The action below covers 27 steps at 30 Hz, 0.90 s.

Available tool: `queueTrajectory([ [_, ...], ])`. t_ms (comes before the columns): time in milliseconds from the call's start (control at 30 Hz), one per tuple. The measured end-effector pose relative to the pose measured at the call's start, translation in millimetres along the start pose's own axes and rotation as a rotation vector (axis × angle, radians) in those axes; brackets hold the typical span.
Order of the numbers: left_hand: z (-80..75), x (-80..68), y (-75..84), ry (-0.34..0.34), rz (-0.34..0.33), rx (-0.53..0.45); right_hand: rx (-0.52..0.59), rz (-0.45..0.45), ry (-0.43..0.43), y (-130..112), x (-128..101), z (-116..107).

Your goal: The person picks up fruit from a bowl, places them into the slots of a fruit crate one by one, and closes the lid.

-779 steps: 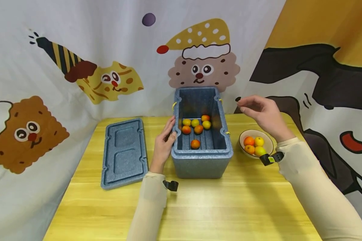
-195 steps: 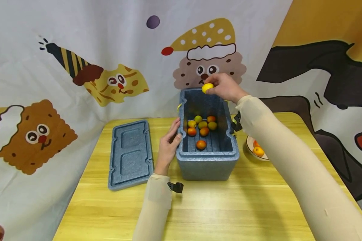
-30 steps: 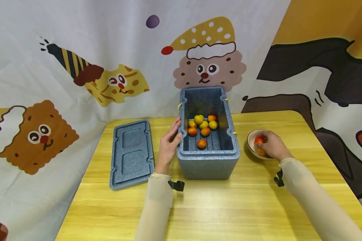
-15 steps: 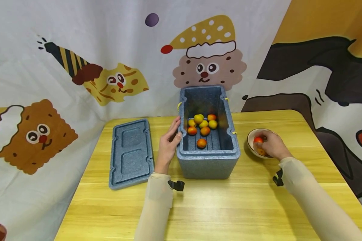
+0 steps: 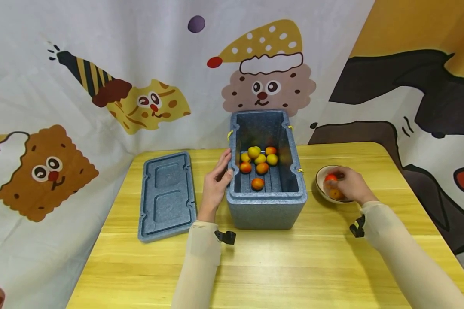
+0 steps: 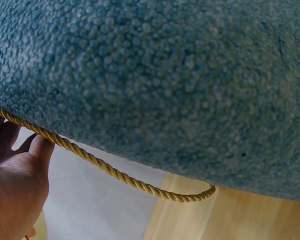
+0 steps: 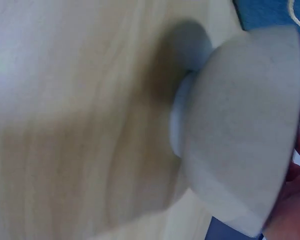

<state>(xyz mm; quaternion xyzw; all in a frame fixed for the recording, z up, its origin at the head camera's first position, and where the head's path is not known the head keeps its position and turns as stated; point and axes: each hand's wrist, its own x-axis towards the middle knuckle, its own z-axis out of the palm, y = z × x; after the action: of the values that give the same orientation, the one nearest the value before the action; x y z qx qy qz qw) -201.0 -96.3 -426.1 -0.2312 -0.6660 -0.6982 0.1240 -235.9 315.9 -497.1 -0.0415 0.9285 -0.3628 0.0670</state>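
Fruit sits in two places on the yellow worktop (image 5: 278, 266): a small cluster inside the blue foam box (image 5: 267, 210) at the centre of the frame, and two pieces in the pale bowl (image 5: 319, 185) at centre right. The right hand (image 5: 349, 185) reaches into that bowl from the lower right, its fingers curled over the rim and onto the fruit. A red-orange fruit (image 5: 330, 177) shows at the fingertips, at the upper left edge of the grip, and an orange one (image 5: 335, 194) lies just below it, under the fingers. Whether the grip has truly closed on the red-orange fruit or only touches it cannot be told, as the hand covers most of it. From the right wrist view only the bowl's outer wall (image 7: 240, 130) and a strip of worktop show.

The left hand (image 5: 215, 185) lies flat against the left wall of the box, fingers straight, its grip released; the left wrist view shows it (image 6: 12, 195) beside a yellow rope handle (image 6: 115, 172). The box lid (image 5: 166, 195) lies flat at centre left, apart from the box.
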Motion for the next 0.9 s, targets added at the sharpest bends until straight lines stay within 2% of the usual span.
queueTrajectory([
  [200,0.5,1.2,0.0,-0.009,0.013,0.001,0.105,0.033,0.023,-6,-4,-13],
  [267,0.3,0.9,-0.2,-0.01,0.012,-0.005,0.108,0.03,0.048,-10,-5,-18],
  [633,-1.2,0.4,-1.8,-0.01,-0.011,-0.029,0.215,-0.002,0.165,-46,-8,-51],
  [800,-5.1,0.1,-14.0,-0.002,-0.038,-0.044,0.222,-0.047,0.231,-64,-6,-63],
  [900,-8.0,0.3,-22.5,-0.001,-0.087,-0.048,0.225,-0.052,0.238,-73,-7,-68],
])
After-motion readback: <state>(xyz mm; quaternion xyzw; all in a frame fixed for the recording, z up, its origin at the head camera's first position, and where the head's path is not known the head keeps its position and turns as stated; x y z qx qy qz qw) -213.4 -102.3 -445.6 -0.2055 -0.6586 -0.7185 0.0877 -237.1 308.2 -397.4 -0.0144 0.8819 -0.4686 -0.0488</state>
